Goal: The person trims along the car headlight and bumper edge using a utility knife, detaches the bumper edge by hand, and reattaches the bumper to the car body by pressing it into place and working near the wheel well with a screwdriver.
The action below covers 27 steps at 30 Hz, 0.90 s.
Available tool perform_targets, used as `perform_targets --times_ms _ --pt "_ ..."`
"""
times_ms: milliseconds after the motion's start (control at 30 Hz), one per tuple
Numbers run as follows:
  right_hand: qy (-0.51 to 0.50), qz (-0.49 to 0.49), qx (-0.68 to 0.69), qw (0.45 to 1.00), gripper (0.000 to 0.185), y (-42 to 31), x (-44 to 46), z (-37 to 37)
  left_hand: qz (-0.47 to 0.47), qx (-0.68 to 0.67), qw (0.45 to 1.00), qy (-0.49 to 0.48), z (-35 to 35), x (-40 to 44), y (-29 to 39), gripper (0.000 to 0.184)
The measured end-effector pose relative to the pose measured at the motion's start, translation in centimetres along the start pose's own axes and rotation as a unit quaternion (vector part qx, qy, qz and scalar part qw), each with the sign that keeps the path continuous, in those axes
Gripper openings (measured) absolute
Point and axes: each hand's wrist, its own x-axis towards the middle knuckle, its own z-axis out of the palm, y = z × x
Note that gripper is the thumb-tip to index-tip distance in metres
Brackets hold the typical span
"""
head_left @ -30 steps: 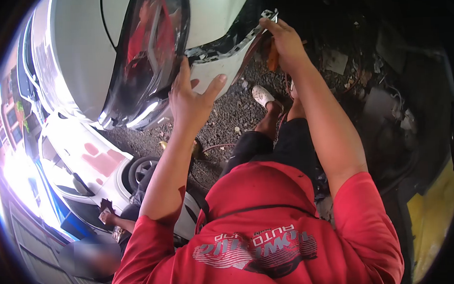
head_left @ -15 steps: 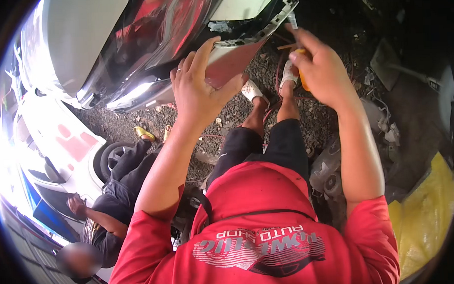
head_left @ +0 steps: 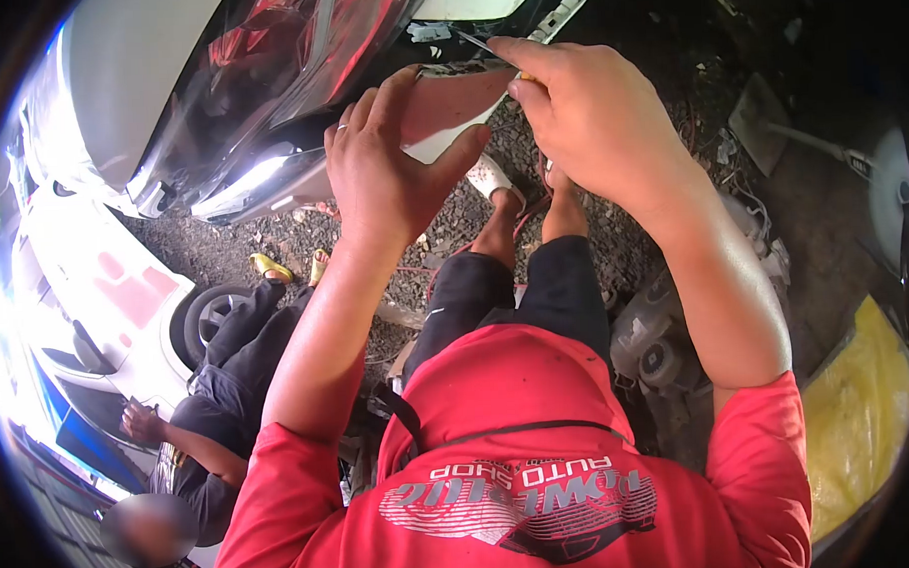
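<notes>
A car bumper (head_left: 451, 112) with a pinkish-red patch and a white edge stretches across the upper middle. My left hand (head_left: 380, 161) grips it, fingers over the upper edge and thumb spread along the near face. My right hand (head_left: 594, 119) is closed around a yellow-handled knife, its handle mostly hidden by my fingers. The thin metal blade (head_left: 474, 41) points up and left over the bumper's dark inner side. A perforated strip (head_left: 563, 12) runs along the bumper's far end, beyond my right fingers.
Glossy car bodywork (head_left: 268, 90) fills the upper left. At left, a person in dark clothes (head_left: 214, 418) is beside a white car (head_left: 98, 266). Gravel (head_left: 374, 277) lies underfoot. Grey machine parts (head_left: 652, 342) and yellow sheeting (head_left: 859, 410) are on the right.
My right hand has moved left and slightly up, bringing the knife from beside the bumper's end to over its upper edge. My left hand stays on the bumper, shifted slightly left in view.
</notes>
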Motion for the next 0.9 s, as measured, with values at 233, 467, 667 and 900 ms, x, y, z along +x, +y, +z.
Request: perform_targets --times_ms 233,467,667,900 --pt "-0.013 0.062 0.095 0.993 0.032 -0.7 -0.6 -0.4 -0.019 -0.013 1.000 -0.020 -0.6 0.4 0.2 0.076" --pt "-0.012 0.046 0.039 0.998 0.029 -1.4 0.6 0.0 -0.021 -0.021 0.999 -0.025 -0.7 0.4 0.4 0.073" --pt "-0.041 0.024 0.001 0.999 0.027 -1.7 2.4 -1.0 -0.013 -0.079 0.997 -0.022 -1.1 1.1 0.7 0.064" --pt "-0.297 0.036 0.127 0.946 0.035 0.7 8.0 -6.9 -0.045 -0.080 0.994 -0.059 -1.4 2.6 1.2 0.066"
